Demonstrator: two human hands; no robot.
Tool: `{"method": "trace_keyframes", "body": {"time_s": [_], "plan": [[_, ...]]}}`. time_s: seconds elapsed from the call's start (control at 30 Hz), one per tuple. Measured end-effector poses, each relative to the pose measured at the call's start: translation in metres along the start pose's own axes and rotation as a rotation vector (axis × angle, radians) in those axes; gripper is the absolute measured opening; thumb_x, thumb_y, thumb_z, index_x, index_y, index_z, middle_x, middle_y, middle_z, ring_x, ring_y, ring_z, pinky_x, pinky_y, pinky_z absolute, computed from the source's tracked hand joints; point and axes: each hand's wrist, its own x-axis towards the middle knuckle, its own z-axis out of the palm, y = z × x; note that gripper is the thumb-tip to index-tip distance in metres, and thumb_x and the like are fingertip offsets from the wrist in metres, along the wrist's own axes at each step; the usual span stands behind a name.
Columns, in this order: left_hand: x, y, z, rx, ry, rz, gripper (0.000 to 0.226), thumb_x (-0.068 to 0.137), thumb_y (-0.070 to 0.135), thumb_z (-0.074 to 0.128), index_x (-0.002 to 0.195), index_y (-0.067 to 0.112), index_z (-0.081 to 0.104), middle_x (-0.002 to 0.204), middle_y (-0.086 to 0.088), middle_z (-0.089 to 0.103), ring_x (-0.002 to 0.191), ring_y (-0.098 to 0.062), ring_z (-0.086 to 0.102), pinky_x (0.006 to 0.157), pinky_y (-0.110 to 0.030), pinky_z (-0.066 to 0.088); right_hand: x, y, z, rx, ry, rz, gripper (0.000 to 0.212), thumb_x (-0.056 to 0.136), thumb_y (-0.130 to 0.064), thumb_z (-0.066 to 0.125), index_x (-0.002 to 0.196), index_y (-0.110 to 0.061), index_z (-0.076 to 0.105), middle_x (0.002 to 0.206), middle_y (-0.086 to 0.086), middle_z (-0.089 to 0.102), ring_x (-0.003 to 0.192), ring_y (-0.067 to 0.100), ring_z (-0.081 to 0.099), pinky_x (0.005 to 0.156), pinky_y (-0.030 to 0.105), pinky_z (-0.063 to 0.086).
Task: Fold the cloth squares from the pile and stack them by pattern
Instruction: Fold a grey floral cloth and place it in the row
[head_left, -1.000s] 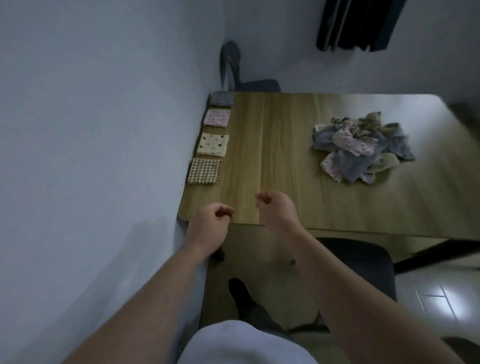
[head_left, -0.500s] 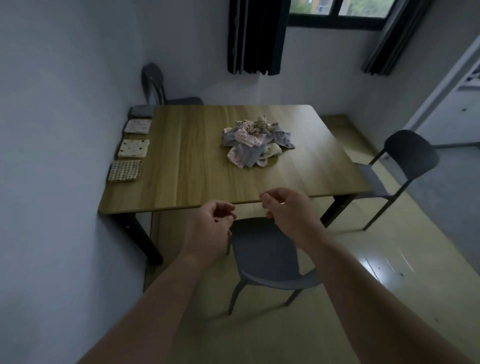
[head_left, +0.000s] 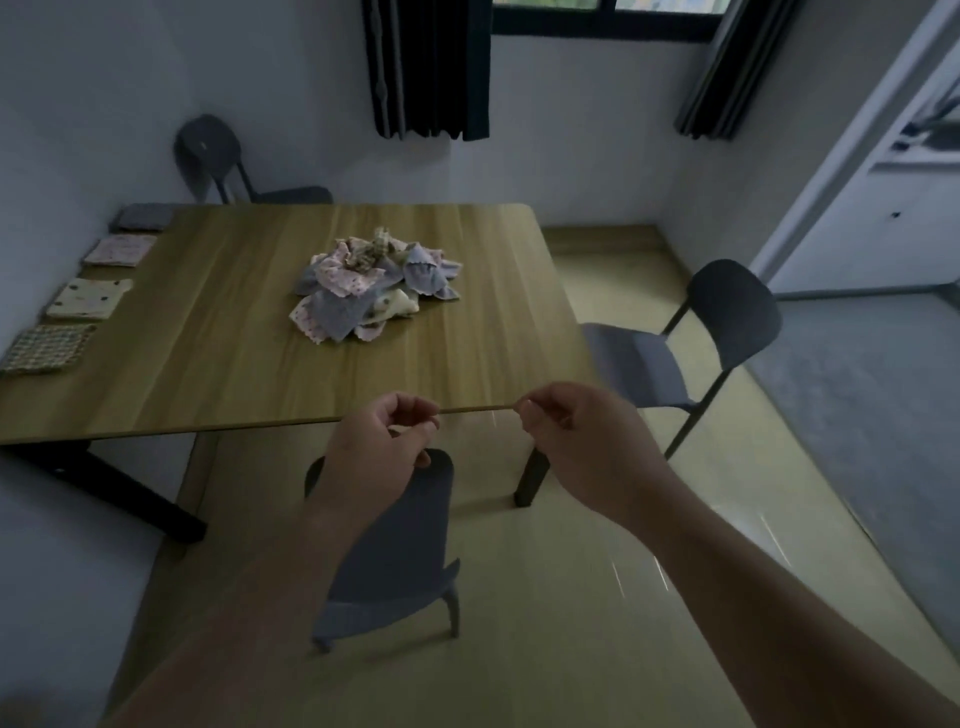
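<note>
A loose pile of crumpled cloth squares (head_left: 371, 288) lies in the middle of the wooden table (head_left: 234, 364). Along the table's left edge lie folded squares in a row: grey (head_left: 143, 216), pink flowered (head_left: 120, 249), cream dotted (head_left: 89, 298) and brown checked (head_left: 49, 347). My left hand (head_left: 376, 457) and my right hand (head_left: 587, 447) hover side by side in front of the table's near edge. Both have their fingers curled against the thumb and hold nothing. Neither touches the table or any cloth.
A grey chair (head_left: 395, 545) stands under my hands at the near edge. A second chair (head_left: 727, 312) stands at the table's right side and a third (head_left: 208, 150) behind its far left corner. A wall runs along the left.
The view has swung right and pulled back from the table, so the whole table and room show. My hands stayed raised with curled fingers and have spread slightly apart.
</note>
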Motion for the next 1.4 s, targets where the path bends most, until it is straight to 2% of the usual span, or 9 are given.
{"method": "trace_keyframes", "body": {"time_s": [0.1, 0.3, 0.5, 0.77, 1.07, 1.2, 1.3, 1.37, 1.4], "plan": [[0.022, 0.027, 0.057, -0.013, -0.030, -0.016, 0.014, 0.096, 0.014, 0.066, 0.095, 0.028, 0.069, 0.093, 0.007, 0.074, 0.067, -0.009, 0.067, 0.057, -0.017, 0.046, 0.022, 0.027, -0.040, 0.040, -0.022, -0.011, 0.023, 0.103, -0.036, 0.053, 0.111, -0.025, 0.071, 0.092, -0.013, 0.069, 0.087, 0.008, 0.065, 0.084, 0.037, 0.057], [0.111, 0.073, 0.161, 0.027, 0.011, -0.005, 0.011, 0.096, 0.016, 0.066, 0.099, 0.026, 0.068, 0.095, 0.009, 0.072, 0.068, -0.006, 0.068, 0.055, -0.013, 0.047, 0.123, 0.103, -0.093, 0.064, -0.084, -0.044, 0.025, 0.103, -0.037, 0.053, 0.118, -0.026, 0.070, 0.100, -0.015, 0.068, 0.094, 0.006, 0.064, 0.086, 0.031, 0.057], [0.230, 0.067, 0.212, -0.026, 0.101, -0.069, 0.011, 0.094, 0.014, 0.067, 0.094, 0.024, 0.071, 0.090, 0.006, 0.073, 0.062, -0.006, 0.067, 0.061, -0.021, 0.051, 0.253, 0.149, -0.111, -0.067, -0.162, -0.092, 0.025, 0.104, -0.039, 0.051, 0.117, -0.029, 0.070, 0.088, -0.023, 0.062, 0.081, -0.002, 0.061, 0.067, 0.014, 0.048], [0.390, 0.094, 0.206, -0.019, 0.263, -0.226, 0.007, 0.094, 0.012, 0.066, 0.091, 0.018, 0.069, 0.087, -0.004, 0.072, 0.054, -0.003, 0.062, 0.049, -0.014, 0.044, 0.444, 0.132, -0.134, -0.091, -0.312, -0.138, 0.021, 0.102, -0.037, 0.054, 0.108, -0.027, 0.072, 0.086, -0.017, 0.067, 0.064, 0.005, 0.063, 0.058, 0.025, 0.054], [0.434, 0.054, 0.168, 0.020, 0.516, -0.474, 0.007, 0.096, 0.021, 0.065, 0.093, 0.026, 0.069, 0.085, 0.004, 0.072, 0.071, -0.016, 0.069, 0.069, -0.034, 0.056, 0.576, 0.105, -0.047, -0.270, -0.565, -0.288, 0.022, 0.100, -0.030, 0.054, 0.103, -0.018, 0.072, 0.083, -0.005, 0.065, 0.086, 0.020, 0.064, 0.062, 0.026, 0.042], [0.461, 0.024, 0.169, -0.016, 0.633, -0.611, 0.009, 0.096, 0.022, 0.064, 0.101, 0.025, 0.071, 0.095, 0.005, 0.071, 0.078, -0.018, 0.071, 0.073, -0.038, 0.061, 0.632, 0.102, 0.005, -0.358, -0.664, -0.365, 0.024, 0.100, -0.027, 0.053, 0.111, -0.016, 0.072, 0.104, 0.004, 0.072, 0.097, 0.025, 0.065, 0.072, 0.026, 0.045], [0.473, 0.029, 0.183, -0.063, 0.592, -0.615, 0.012, 0.095, 0.019, 0.064, 0.101, 0.028, 0.070, 0.100, 0.005, 0.071, 0.081, -0.021, 0.073, 0.080, -0.044, 0.062, 0.653, 0.111, 0.020, -0.333, -0.586, -0.381, 0.028, 0.100, -0.026, 0.054, 0.123, -0.020, 0.068, 0.123, 0.007, 0.066, 0.098, 0.025, 0.064, 0.074, 0.028, 0.046], [0.477, 0.034, 0.189, -0.100, 0.561, -0.640, 0.016, 0.095, 0.017, 0.063, 0.097, 0.032, 0.067, 0.101, 0.006, 0.070, 0.080, -0.023, 0.073, 0.081, -0.048, 0.061, 0.663, 0.111, 0.026, -0.327, -0.534, -0.433, 0.032, 0.099, -0.025, 0.054, 0.129, -0.020, 0.064, 0.139, 0.009, 0.054, 0.118, 0.029, 0.058, 0.091, 0.034, 0.049], [0.517, -0.007, 0.201, -0.129, 0.728, -0.766, 0.017, 0.095, 0.015, 0.063, 0.097, 0.032, 0.066, 0.100, 0.007, 0.069, 0.079, -0.023, 0.073, 0.080, -0.049, 0.061, 0.712, 0.117, 0.098, -0.368, -0.734, -0.571, 0.036, 0.099, -0.026, 0.054, 0.134, -0.020, 0.062, 0.145, 0.009, 0.046, 0.129, 0.030, 0.049, 0.103, 0.037, 0.045]]}}
